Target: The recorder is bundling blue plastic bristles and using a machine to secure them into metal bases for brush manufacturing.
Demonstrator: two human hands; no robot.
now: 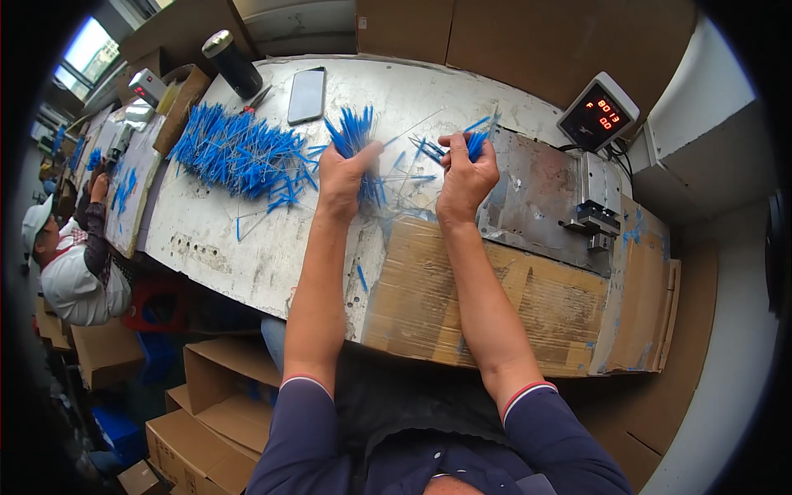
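My left hand (345,175) is closed round an upright bundle of thin wires with blue plastic ends (356,125), which fan out above and below the fist. A short way to the right, my right hand (470,177) is closed on a smaller bunch of the blue-ended wires (476,142). Loose blue-ended wires (425,151) lie scattered on the worktable (239,268) between and around both hands. To the left of my left hand spreads a large pile of the same wires (239,153).
A phone (307,95) and a dark tumbler (233,64) stand at the back left, with red-handled pliers (257,101) nearby. At right are a red digital display (600,113), a metal fixture (596,214) and taped cardboard (503,305). A co-worker (78,272) sits far left; cartons (206,441) stand below.
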